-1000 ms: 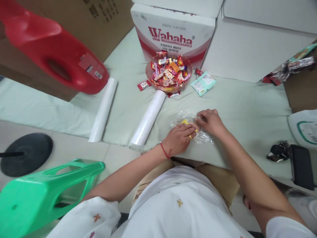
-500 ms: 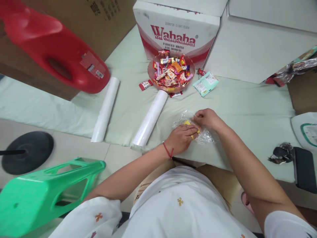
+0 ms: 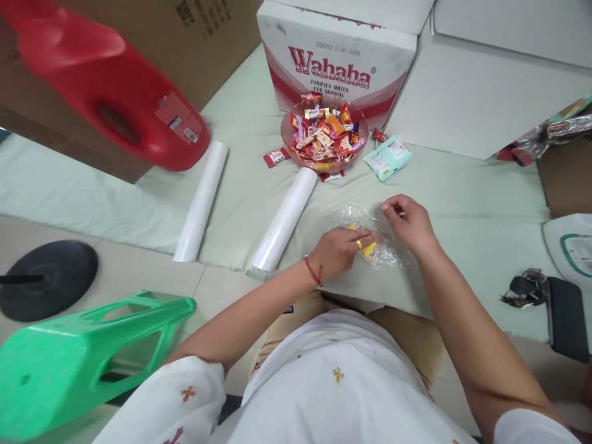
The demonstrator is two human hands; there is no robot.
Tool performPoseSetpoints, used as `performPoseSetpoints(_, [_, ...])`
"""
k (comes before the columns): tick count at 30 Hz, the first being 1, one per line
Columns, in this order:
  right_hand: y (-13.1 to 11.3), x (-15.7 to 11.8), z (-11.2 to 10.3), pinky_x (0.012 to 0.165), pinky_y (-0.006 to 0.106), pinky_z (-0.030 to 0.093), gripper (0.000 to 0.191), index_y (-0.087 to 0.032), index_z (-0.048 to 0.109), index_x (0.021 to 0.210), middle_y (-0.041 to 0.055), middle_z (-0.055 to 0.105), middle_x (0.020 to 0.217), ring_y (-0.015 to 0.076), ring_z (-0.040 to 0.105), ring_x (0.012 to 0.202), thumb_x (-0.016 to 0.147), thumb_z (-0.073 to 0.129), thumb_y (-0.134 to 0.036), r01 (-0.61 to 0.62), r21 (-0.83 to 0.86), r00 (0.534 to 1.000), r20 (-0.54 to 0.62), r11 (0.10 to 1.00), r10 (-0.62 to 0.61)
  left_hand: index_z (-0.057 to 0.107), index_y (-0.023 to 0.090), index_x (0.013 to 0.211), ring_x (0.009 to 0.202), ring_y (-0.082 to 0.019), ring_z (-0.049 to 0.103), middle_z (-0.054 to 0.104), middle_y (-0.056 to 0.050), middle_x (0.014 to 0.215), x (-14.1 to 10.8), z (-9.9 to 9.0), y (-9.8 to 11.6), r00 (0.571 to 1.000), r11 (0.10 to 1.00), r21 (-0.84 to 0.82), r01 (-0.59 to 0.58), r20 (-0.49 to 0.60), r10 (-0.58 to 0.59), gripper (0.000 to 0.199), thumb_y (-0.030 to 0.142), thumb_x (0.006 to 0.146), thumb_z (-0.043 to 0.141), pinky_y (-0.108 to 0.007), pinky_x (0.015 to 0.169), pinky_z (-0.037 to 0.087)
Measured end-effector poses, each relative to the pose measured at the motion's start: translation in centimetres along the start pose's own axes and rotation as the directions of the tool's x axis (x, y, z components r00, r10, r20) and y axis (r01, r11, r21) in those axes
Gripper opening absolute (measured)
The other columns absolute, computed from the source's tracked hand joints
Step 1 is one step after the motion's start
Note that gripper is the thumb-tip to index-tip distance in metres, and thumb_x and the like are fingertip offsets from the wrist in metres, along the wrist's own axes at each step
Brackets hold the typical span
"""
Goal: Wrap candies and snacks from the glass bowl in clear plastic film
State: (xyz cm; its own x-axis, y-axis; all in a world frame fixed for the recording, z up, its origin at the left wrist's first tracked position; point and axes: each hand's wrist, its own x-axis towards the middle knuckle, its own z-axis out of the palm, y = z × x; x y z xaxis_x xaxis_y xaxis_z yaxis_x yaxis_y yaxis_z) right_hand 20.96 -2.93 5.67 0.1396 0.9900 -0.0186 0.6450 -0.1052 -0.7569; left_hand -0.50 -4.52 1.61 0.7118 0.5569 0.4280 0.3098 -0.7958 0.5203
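Clear crinkled plastic wrapping (image 3: 391,254) lies on the cloth in front of me, with a small yellow piece (image 3: 369,250) inside or on top of it; its kind does not show. My left hand (image 3: 340,250) rests on the yellow piece with its fingers stretched across it, pressing it down. My right hand (image 3: 409,223) is raised just right of the wrapping. Its thumb and forefinger are pinched together, and whatever may be between them is too small to make out.
Two white rolls (image 3: 284,222) lie left of my hands. A glass bowl (image 3: 285,132) of wrapped candies stands before a water carton (image 3: 342,46). Nearby is a mint-green packet (image 3: 387,157). A red jug (image 3: 152,123) is left; a phone (image 3: 568,317) and keys (image 3: 525,288) are right.
My right hand has moved up and to the right, away from the yellow piece and my left hand. The left hand stays over the wrapping, and the view has shifted slightly.
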Motion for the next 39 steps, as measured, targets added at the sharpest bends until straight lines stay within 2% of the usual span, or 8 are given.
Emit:
performPoseSetpoints(4, [1.9,0.4,0.3,0.08,0.035,0.047,0.033,-0.019,0.073,0.095,0.0087,0.072,0.092,0.0215,0.062,0.083,0.09,0.058,-0.048,0.044,-0.212,0.991,0.136,0.976,-0.016,0.077,0.024,0.111,0.115,-0.021,0.065,0.076,-0.007,0.122,0.6,-0.3,-0.2,0.988,0.997,-0.036,0.061,-0.137,-0.066,0.038,0.012,0.098,0.043,-0.041,0.104,0.051])
performPoseSetpoints(7, [1.9,0.7,0.9,0.076,0.033,0.045,0.029,-0.019,0.075,0.095,0.0071,0.071,0.088,0.021,0.062,0.08,0.085,0.065,-0.045,0.038,-0.278,0.974,0.224,0.96,0.026,0.078,0.023,0.1,0.101,-0.022,0.063,0.076,-0.008,0.106,0.4,-0.3,-0.1,0.97,0.987,-0.025,0.158,-0.181,-0.16,0.03,0.018,0.096,0.049,-0.042,0.097,0.052])
performPoseSetpoints(14, [1.3,2.0,1.1,0.056,0.026,0.038,0.021,-0.018,0.071,0.076,-0.0012,0.061,0.063,0.0127,0.05,0.059,0.072,0.071,-0.038,-0.152,0.019,0.901,0.413,0.988,0.131,0.075,0.023,0.113,0.117,-0.024,0.061,0.075,-0.007,0.122,-0.6,0.6,0.9,0.996,0.99,0.127,0.061,0.056,-0.069,0.033,0.016,0.096,0.047,-0.042,0.094,0.044])
performPoseSetpoints(20, [1.2,2.8,-0.7,0.054,0.026,0.036,0.027,-0.016,0.074,0.076,0.0011,0.065,0.065,0.0113,0.047,0.058,0.064,0.079,-0.04,-0.275,0.155,0.899,0.392,0.949,0.196,0.074,0.024,0.114,0.119,-0.022,0.062,0.075,-0.005,0.125,-0.2,0.4,0.6,0.991,0.987,0.154,0.041,0.119,-0.06,0.031,0.016,0.1,0.047,-0.04,0.092,0.041])
performPoseSetpoints(26, [1.0,4.0,-2.0,0.058,0.026,0.037,0.026,-0.016,0.071,0.082,0.0007,0.063,0.069,0.0116,0.046,0.061,0.076,0.074,-0.041,-0.236,0.11,0.965,0.145,0.966,0.219,0.074,0.023,0.115,0.117,-0.021,0.061,0.074,-0.004,0.126,-0.3,0.6,0.5,0.992,0.984,0.172,0.037,0.113,-0.057,0.031,0.017,0.103,0.045,-0.038,0.09,0.04])
performPoseSetpoints(31, [-0.1,4.3,-0.2,0.067,0.027,0.044,0.039,-0.02,0.073,0.101,0.001,0.069,0.084,0.015,0.056,0.072,0.069,0.083,-0.042,-0.103,-0.059,0.908,0.402,0.993,0.118,0.073,0.024,0.119,0.121,-0.02,0.06,0.074,-0.005,0.126,-0.2,0.5,0.6,0.988,0.982,0.186,0.033,0.14,-0.06,0.032,0.017,0.103,0.045,-0.038,0.092,0.039])
performPoseSetpoints(35, [-0.5,6.0,0.3,0.063,0.029,0.041,0.018,-0.02,0.074,0.075,-0.0003,0.064,0.067,0.0151,0.053,0.064,0.068,0.08,-0.035,-0.094,-0.11,0.825,0.548,0.99,0.139,0.072,0.024,0.119,0.119,-0.021,0.06,0.074,-0.005,0.126,-0.1,0.4,0.6,0.986,0.977,0.211,0.021,0.157,-0.055,0.031,0.019,0.104,0.045,-0.039,0.091,0.039])
performPoseSetpoints(39, [-0.6,8.3,-1.4,0.066,0.03,0.043,0.012,-0.021,0.074,0.071,0.0028,0.07,0.073,0.0171,0.057,0.069,0.068,0.079,-0.031,-0.135,-0.037,0.892,0.43,0.99,0.138,0.073,0.023,0.117,0.116,-0.021,0.061,0.074,-0.004,0.127,0.1,0.4,0.6,0.985,0.973,0.231,0.014,0.163,-0.053,0.031,0.018,0.104,0.045,-0.039,0.089,0.039])
